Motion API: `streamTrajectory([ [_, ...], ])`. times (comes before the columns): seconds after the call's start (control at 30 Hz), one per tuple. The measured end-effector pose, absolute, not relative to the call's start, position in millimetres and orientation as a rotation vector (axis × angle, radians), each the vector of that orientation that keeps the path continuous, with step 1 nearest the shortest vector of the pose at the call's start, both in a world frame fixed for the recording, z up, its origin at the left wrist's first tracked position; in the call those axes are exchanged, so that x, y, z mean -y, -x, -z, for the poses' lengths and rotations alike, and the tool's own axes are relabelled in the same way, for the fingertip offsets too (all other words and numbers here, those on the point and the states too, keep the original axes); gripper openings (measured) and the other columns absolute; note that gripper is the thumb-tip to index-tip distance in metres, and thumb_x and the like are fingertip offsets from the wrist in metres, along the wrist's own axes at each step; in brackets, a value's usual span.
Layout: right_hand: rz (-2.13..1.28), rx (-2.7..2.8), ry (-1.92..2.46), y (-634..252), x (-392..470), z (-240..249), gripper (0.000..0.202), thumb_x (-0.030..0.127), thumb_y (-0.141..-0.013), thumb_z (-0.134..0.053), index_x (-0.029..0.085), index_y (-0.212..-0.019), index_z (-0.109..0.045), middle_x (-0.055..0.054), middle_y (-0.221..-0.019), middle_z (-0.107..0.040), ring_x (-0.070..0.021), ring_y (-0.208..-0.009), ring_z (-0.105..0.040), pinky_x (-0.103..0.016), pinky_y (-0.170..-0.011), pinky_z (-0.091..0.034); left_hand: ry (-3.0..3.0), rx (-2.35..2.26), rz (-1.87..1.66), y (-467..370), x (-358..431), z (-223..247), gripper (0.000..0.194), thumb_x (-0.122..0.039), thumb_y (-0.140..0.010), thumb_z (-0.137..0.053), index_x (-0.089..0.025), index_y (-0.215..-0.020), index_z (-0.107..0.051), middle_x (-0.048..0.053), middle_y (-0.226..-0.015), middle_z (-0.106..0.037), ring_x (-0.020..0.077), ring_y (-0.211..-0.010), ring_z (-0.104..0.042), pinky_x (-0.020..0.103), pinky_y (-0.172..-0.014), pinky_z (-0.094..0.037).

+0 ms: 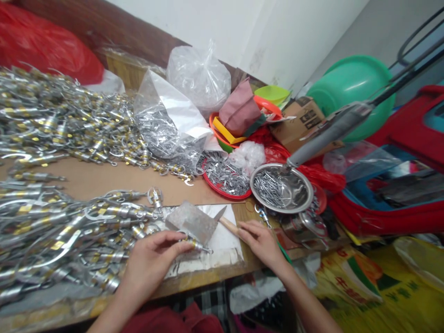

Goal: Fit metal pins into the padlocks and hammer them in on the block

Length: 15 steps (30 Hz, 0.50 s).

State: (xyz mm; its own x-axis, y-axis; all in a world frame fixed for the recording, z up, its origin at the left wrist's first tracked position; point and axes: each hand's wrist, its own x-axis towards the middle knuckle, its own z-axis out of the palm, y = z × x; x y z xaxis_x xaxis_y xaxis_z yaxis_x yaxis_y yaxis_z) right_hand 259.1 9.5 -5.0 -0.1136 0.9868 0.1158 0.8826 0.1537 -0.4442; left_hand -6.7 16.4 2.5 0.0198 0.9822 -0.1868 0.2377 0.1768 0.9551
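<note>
My left hand [156, 259] pinches a small silver metal fitting [196, 244] with a yellow band and a ring at its tip, just in front of a flat grey metal block [192, 222]. The block rests on white paper [225, 259] at the table's front edge. My right hand [260, 243] is closed around the wooden handle of a small hammer [227, 223], whose narrow dark head lies at the block's right edge. Left of my left hand are many similar fittings [65, 231] with curved hooks, and one fitting [156, 199] sits behind the block.
A larger heap of fittings [62, 118] covers the back left. Behind the block stand a bag of metal pieces [163, 129], a red tray [225, 190] of small parts and a steel bowl [305, 182] of pins. A grey-sleeved lever arm [329, 132] slants over the bowl.
</note>
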Motion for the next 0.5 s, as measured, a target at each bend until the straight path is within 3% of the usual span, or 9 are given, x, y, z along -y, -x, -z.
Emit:
streamTrajectory([
  [0.17,-0.01,2.081,1.914,-234.4,-94.9,-3.3,0.026,0.021,-0.086,-0.042,0.017,-0.099,-0.064,-0.007,-0.099,-0.064,-0.0153,-0.093,-0.058,-0.024,-0.083,-0.044,-1.591,-1.405,-1.106,7.0,-16.2,0.1,0.012,-0.035,-0.06,-0.066,-0.024,-0.06,-0.07,0.006,-0.087,-0.063,0.0217,-0.084,-0.059,0.031,-0.073,-0.045],
  [0.33,0.034,2.094,2.091,-212.6,-162.0,3.4,0.015,0.014,-0.073,-0.054,0.012,-0.079,-0.068,-0.016,-0.084,-0.065,-0.0252,-0.086,-0.061,-0.034,-0.077,-0.044,-1.692,-1.338,-1.089,5.6,-16.3,1.2,0.008,-0.027,-0.065,-0.064,-0.022,-0.065,-0.07,0.002,-0.075,-0.062,0.0163,-0.072,-0.059,0.025,-0.063,-0.045],
  [0.5,0.048,2.105,2.078,-216.3,-168.5,6.3,0.019,0.009,-0.066,-0.056,0.012,-0.081,-0.067,-0.016,-0.086,-0.065,-0.0274,-0.086,-0.06,-0.036,-0.077,-0.044,-1.719,-1.277,-1.053,8.3,-16.4,1.0,0.009,-0.024,-0.067,-0.063,-0.024,-0.07,-0.071,0.0,-0.071,-0.063,0.0144,-0.069,-0.059,0.023,-0.063,-0.045],
])
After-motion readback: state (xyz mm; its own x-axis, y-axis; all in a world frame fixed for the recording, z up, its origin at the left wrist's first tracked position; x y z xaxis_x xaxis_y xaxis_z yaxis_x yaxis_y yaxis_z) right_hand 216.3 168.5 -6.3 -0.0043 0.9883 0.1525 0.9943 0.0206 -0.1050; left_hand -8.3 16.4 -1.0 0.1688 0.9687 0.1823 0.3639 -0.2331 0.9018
